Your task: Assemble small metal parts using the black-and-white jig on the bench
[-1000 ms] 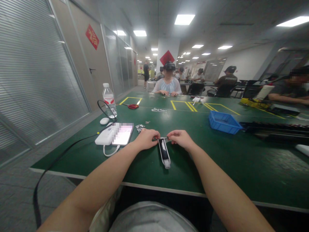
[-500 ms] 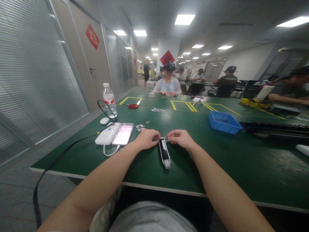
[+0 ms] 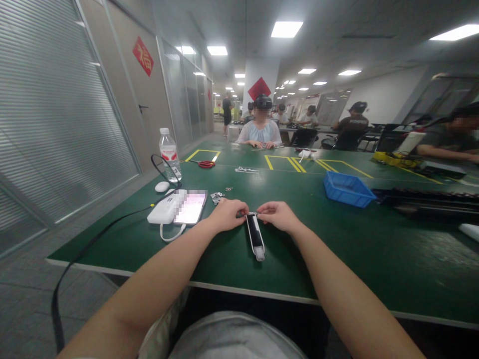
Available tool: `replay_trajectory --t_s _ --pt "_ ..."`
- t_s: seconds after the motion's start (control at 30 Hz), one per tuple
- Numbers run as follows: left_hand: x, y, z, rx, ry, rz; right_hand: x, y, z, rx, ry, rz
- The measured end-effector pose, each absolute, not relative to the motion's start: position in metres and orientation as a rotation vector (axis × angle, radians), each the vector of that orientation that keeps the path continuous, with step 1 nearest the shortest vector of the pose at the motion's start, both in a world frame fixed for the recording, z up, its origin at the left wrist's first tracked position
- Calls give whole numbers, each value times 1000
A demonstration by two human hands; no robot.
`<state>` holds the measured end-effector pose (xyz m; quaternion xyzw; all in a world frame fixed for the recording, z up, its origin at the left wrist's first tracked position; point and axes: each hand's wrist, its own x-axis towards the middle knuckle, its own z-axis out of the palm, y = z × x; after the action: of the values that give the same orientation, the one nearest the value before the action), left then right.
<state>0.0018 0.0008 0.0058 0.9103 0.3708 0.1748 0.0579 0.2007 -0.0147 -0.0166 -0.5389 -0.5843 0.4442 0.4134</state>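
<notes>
A long, narrow black-and-white device (image 3: 255, 234) lies on the green table in front of me, its pale, translucent-looking end pointing toward me. My left hand (image 3: 230, 214) has its fingers closed at the far left corner of the device, seemingly gripping its edge. At the far right corner, the thumb and fingertips of my right hand (image 3: 277, 214) are pinched together. Whatever the right fingertips hold is too small to make out. Just beyond my left hand lie small metal parts (image 3: 217, 198), with a few tinier pieces (image 3: 228, 189) beside them.
On the left are a phone (image 3: 191, 207), a white power bank (image 3: 164, 209) with a cable, and a water bottle (image 3: 170, 154). Red-handled pliers (image 3: 206, 164) and a metal strip (image 3: 247, 170) lie farther back. A blue bin (image 3: 348, 189) stands right. A person sits opposite.
My right hand has shifted slightly left, closer to the far end of the device. My left hand stays in place, and the device has barely moved.
</notes>
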Motion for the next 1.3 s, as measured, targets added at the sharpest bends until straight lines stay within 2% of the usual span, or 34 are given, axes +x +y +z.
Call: replay_trajectory --t_s 0.47,1.3 --pt "2 -1 8 2769 1111 529 203 -14 -19 -1412 -1679 833" --pt "2 0 7 2767 1105 530 203 -16 -18 -1348 -1794 731"
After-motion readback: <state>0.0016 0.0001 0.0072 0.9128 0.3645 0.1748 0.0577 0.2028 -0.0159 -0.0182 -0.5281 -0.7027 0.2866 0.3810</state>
